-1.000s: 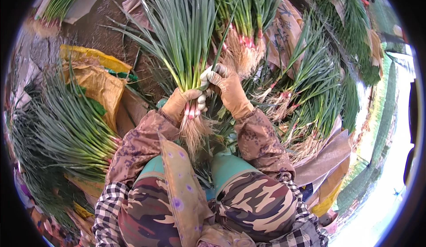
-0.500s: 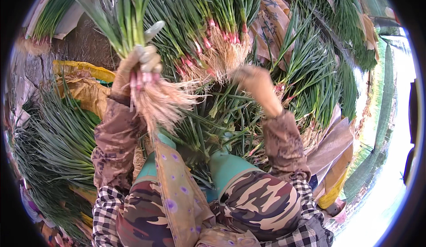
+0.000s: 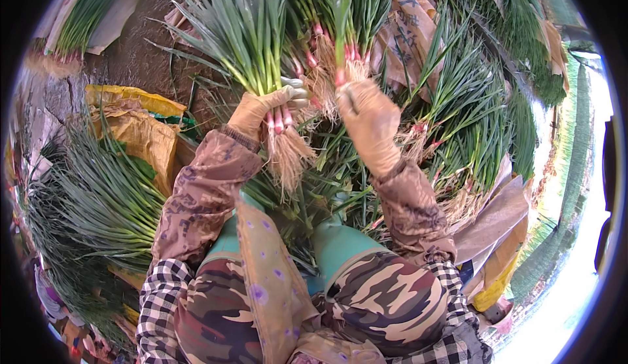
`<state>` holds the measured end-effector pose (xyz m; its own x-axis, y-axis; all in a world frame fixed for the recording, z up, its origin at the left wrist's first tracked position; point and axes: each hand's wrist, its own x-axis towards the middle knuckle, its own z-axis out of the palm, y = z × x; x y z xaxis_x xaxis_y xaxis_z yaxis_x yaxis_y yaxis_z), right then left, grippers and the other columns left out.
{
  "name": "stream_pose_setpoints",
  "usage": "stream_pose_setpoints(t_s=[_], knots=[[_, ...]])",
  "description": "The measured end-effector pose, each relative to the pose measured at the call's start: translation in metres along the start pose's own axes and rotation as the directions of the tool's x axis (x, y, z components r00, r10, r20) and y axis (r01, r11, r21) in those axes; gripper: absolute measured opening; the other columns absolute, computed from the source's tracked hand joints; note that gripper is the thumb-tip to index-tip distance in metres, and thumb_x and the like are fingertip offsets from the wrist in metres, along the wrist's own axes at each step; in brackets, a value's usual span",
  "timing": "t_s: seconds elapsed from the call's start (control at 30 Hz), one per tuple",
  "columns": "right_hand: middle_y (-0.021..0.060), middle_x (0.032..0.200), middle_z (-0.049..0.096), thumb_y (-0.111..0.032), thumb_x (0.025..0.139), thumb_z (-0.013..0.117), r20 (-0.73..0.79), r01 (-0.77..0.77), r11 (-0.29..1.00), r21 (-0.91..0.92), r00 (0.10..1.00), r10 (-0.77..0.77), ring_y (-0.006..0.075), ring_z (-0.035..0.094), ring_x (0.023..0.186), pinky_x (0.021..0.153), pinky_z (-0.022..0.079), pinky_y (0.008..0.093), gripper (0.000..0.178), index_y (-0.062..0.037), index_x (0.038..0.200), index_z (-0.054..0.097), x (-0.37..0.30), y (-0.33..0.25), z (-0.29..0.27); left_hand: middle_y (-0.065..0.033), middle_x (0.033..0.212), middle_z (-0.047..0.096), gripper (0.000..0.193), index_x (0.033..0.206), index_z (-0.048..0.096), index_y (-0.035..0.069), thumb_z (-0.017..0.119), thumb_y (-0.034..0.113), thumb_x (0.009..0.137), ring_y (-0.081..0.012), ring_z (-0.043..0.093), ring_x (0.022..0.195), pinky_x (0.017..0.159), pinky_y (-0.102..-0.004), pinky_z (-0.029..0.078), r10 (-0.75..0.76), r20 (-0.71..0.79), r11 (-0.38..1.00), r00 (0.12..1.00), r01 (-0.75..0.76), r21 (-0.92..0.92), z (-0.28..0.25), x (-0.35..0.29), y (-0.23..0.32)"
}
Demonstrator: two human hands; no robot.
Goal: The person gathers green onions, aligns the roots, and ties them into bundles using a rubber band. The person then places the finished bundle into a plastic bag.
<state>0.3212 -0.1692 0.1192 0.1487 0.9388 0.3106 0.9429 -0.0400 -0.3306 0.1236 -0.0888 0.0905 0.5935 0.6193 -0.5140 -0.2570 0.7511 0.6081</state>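
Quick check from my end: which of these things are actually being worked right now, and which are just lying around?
In hand:
- left hand gripping a bunch of green onions
- right hand on a few red-based onion stalks

Lying about:
- onion heap at the person's left
- onion heap at the right
- yellow sack
- brown paper sheets

Tan gloves on both hands, brown patterned sleeves, camouflage trousers, teal boots, checked cuffs.
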Motion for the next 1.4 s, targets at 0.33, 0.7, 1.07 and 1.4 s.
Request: stream_pose_setpoints(t_s=[0.33,0.7,1.07,1.4], knots=[[0.0049,0.085,0.067,-0.015,0.085,0.065,0.674,-0.633,0.581,0.512,0.715,0.185,0.0131,0.058,0.068,0.060,0.047,0.0285,0.009,-0.0105,0.092,0.069,-0.019,-0.039,0.005,-0.0066,0.062,0.062,0.021,0.078,0.063,0.001,0.069,0.020,0.083,-0.0088,0.050,0.039,0.035,-0.0206,0.036,-0.112,-0.076,0.981,0.991,0.122,0.149,-0.015,-0.013,-0.024],[0.0076,0.073,0.064,-0.018,0.089,0.060,0.390,-0.556,0.689,0.464,0.827,0.405,0.0112,0.053,0.053,0.050,0.046,0.0283,0.016,-0.0021,0.092,0.063,-0.023,-0.023,0.095,-0.0069,0.062,0.063,0.017,0.086,0.065,-0.001,0.067,0.016,0.084,-0.0117,0.049,0.038,0.035,-0.0218,0.036,-0.109,-0.062,0.993,0.992,0.112,0.032,-0.010,-0.028,-0.028],[0.0080,0.097,0.069,-0.019,0.084,0.068,0.802,-0.821,0.487,0.297,0.492,0.340,0.0117,0.064,0.078,0.068,0.051,0.0255,0.028,-0.0061,0.108,0.064,-0.033,-0.025,-0.002,-0.0077,0.059,0.062,0.020,0.092,0.064,0.000,0.072,0.014,0.079,-0.0107,0.052,0.040,0.035,-0.0210,0.037,-0.180,-0.080,0.974,0.980,0.189,0.124,-0.011,-0.030,-0.038],[0.0248,0.093,0.065,-0.022,0.082,0.067,0.630,-0.623,0.729,0.283,0.694,0.348,0.0350,0.064,0.088,0.079,0.049,0.0376,0.039,0.0071,0.106,0.059,-0.018,-0.022,0.046,-0.0088,0.061,0.062,0.021,0.084,0.063,-0.001,0.077,0.010,0.073,-0.0156,0.057,0.044,0.039,-0.0252,0.043,-0.136,-0.146,0.977,0.980,0.156,0.142,0.005,-0.030,-0.064]])
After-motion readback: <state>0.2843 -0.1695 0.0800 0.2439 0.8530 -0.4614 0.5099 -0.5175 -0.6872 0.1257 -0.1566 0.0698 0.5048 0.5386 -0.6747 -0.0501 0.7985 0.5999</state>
